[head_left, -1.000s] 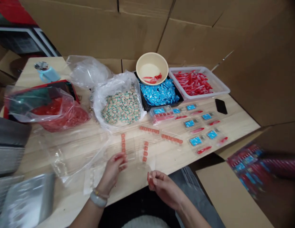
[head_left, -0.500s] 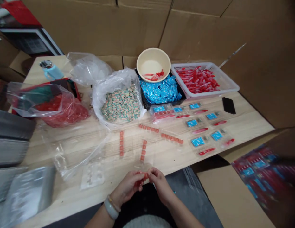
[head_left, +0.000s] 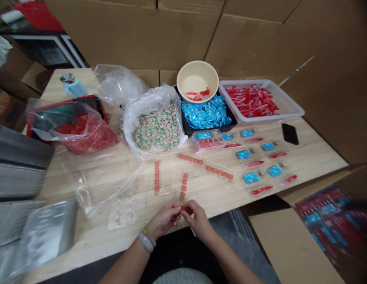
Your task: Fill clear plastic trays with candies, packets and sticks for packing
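Observation:
My left hand [head_left: 164, 220] is closed around small red translucent plastic pieces [head_left: 177, 214], partly hidden by the fingers. Pinched fingers of my right hand [head_left: 198, 221] meet them from the other side, over the table's front edge. Just beyond my hands, a short row of red square pieces [head_left: 183, 185] lies on a clear plastic blister tray. Further rows lie around it: one upright row [head_left: 157, 176] to the left and two slanted ones, a back row [head_left: 190, 159] and a right row [head_left: 219, 172].
Along the back stand a bag of small wrapped pieces [head_left: 156, 130], blue packets [head_left: 205, 112], a cream bowl [head_left: 198, 79] and a basket of red-handled items [head_left: 251, 100]. Filled trays [head_left: 251, 177] and a phone [head_left: 290, 134] lie right; a bag of red pieces [head_left: 91, 136] and stacked clear trays [head_left: 45, 232] left.
The view has swung slightly left, so everything appears further right. My right-hand fingers have come closer to the left hand, around the red pieces. The rows on the table have stayed put.

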The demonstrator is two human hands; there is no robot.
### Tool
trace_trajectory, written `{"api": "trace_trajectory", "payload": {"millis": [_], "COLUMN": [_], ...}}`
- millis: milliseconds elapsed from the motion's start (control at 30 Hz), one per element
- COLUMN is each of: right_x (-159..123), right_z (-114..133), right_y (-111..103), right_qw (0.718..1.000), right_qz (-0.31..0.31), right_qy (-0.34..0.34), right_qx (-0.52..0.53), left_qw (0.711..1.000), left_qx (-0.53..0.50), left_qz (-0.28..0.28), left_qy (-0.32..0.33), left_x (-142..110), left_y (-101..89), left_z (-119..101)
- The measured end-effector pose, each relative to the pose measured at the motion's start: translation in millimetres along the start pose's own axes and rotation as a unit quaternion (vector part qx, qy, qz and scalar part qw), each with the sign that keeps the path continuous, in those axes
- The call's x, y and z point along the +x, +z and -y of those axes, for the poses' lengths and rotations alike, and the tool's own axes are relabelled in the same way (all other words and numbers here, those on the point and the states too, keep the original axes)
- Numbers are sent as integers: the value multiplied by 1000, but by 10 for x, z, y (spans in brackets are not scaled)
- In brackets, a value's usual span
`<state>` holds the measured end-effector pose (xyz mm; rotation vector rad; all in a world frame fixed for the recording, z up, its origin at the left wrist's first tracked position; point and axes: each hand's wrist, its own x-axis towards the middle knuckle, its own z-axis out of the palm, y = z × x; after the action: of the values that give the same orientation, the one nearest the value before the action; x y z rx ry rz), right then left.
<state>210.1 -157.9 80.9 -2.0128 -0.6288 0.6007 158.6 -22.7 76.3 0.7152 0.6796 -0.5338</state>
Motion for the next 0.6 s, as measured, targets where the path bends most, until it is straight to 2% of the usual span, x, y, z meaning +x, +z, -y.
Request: {"api": "trace_trajectory", "payload": {"millis": [67, 133, 200, 267, 433, 500, 600], "right_x": [22, 57, 106, 157, 137, 50, -108], "right_z": [-58, -126, -196, -262, -412, -502, -638], "right_y": [27, 63, 121, 198, 317, 270, 102], "right_qw": [1000, 996, 987, 977, 958, 957, 961], "right_qz": [-5, -20, -31, -31, -60, -75, -79], "right_qy": [-7, -19, -35, -52, -57, -51, -20], "right_qx": [-28, -90, -156, -206, -273, -275, -266], "left_qw": [1000, 992, 967, 937, 857, 829, 806], "left_qx": [16, 74, 144, 193, 282, 308, 342], "left_qz": [-17, -81, -164, -219, -337, -368, -375], "left_qy": [10, 58, 131, 190, 270, 287, 304], "left_x": [22, 36, 22, -42, -384, -505, -585], "left_y": [-13, -46, -114, -232, -737, -979, -1315], "left_z": [11, 4, -29, -86, -338, -496, -781]}}
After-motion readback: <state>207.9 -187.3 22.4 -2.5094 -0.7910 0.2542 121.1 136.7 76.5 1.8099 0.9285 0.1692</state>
